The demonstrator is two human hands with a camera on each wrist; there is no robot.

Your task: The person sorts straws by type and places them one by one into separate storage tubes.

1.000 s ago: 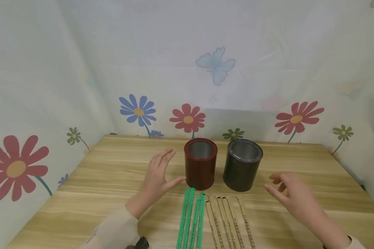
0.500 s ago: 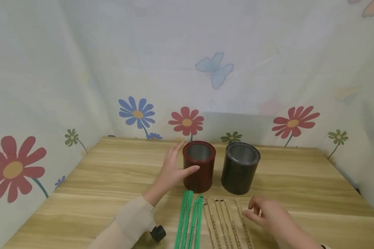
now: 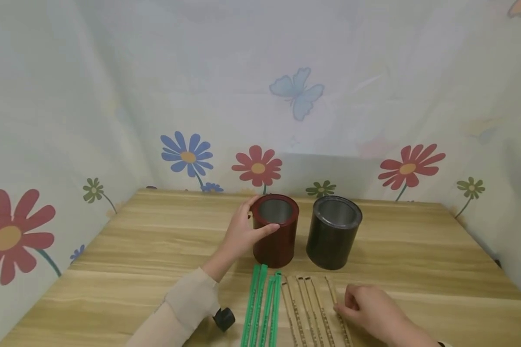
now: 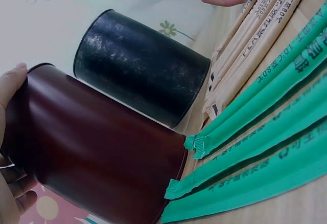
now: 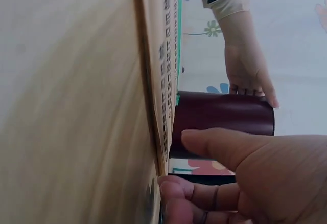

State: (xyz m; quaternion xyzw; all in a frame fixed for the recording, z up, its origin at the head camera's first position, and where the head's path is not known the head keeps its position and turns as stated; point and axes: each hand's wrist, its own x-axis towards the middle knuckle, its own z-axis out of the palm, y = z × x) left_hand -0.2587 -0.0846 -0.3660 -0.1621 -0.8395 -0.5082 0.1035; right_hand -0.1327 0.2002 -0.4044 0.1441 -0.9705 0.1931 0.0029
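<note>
My left hand [image 3: 239, 236] grips a dark red, open-topped can [image 3: 275, 250] by its upper left side, thumb across the front near the rim. The can stands upright. My right hand [image 3: 371, 311] is low at the table, its thumb and fingertips right at the rightmost brown paper-wrapped straw [image 3: 331, 288]. In the right wrist view, the thumb [image 5: 204, 141] is spread apart from the curled fingers [image 5: 176, 189]. Several brown-wrapped straws [image 4: 271, 22] lie side by side, with several green-wrapped straws [image 3: 259, 303] to their left.
A black can [image 3: 332, 243] stands open-topped just right of the red one. The wooden table [image 3: 165, 231] ends at a pale curtain [image 3: 217, 86] printed with flowers. A black device [image 3: 224, 319] sits at the left cuff.
My left hand has moved right onto the red can and taken hold of it. My right hand has come left and down to the rightmost brown straw. Cans and straws keep their places.
</note>
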